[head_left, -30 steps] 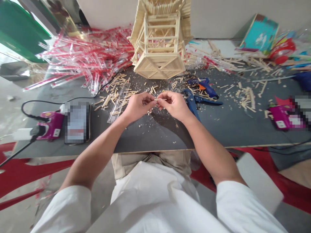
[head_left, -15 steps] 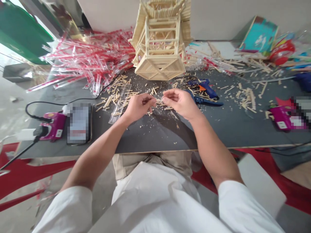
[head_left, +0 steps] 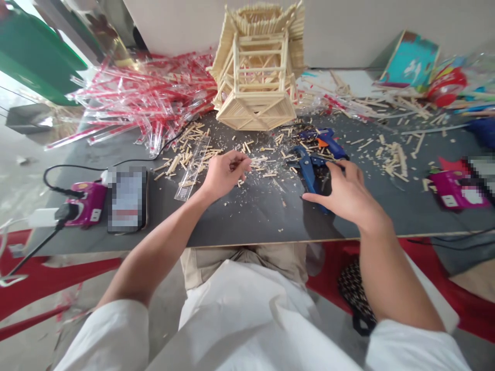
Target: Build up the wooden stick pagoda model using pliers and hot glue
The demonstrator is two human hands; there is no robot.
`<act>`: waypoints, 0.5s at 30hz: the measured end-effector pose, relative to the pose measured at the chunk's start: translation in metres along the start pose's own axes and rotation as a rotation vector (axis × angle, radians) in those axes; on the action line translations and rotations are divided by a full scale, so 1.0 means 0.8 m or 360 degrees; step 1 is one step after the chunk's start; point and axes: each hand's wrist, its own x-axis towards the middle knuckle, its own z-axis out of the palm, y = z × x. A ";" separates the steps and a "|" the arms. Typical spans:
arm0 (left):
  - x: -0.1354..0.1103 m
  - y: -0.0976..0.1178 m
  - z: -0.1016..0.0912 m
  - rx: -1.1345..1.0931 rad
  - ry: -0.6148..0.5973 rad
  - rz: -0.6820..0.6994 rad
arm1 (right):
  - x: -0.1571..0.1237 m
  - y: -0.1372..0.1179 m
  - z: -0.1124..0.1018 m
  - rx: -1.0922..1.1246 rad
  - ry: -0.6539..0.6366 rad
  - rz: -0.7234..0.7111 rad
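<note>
Two bare hands are working above a dark grey surface (head_left: 240,216) littered with wood chips. At the far left, a purple device (head_left: 85,202) with a black cable is lying beside a phone (head_left: 127,198). Behind them, a heap of clear and red plastic sleeves (head_left: 143,100) is spreading across the surface. A transparent ruler (head_left: 192,167) is lying among short cut sticks (head_left: 181,154), just left of the left hand (head_left: 222,175). That hand's fingers (head_left: 242,162) are pressing together, pinching a small wooden stick piece (head_left: 255,161) just above the surface. Behind it, a stick-built tower model (head_left: 257,72) is standing upright against the wall. To the right, blue-handled cutters (head_left: 311,172) are lying on the surface, in front of a blue glue gun (head_left: 327,140). The right hand (head_left: 346,193) is hovering with fingers spread, its fingertips (head_left: 309,196) touching the cutter handles. Further right, more stick offcuts (head_left: 394,157) are lying scattered, and a second purple device (head_left: 450,188) is sitting near the edge.
</note>
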 end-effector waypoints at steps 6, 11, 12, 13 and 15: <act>-0.001 0.000 0.002 0.0012 -0.0006 -0.0027 | 0.020 0.020 0.004 -0.0084 -0.0154 -0.0195; -0.002 0.004 0.003 -0.0006 0.0007 0.0012 | 0.021 0.011 0.006 -0.0255 -0.0018 -0.0269; -0.003 0.005 0.002 -0.0012 0.0017 0.0025 | 0.019 0.005 0.007 -0.0289 0.0019 -0.0253; -0.003 0.006 0.002 -0.0016 0.0027 0.0036 | 0.016 -0.002 0.007 -0.0314 0.0048 -0.0234; -0.003 0.009 0.001 -0.0009 0.0046 0.0044 | 0.011 -0.014 0.005 -0.0319 0.0094 -0.0167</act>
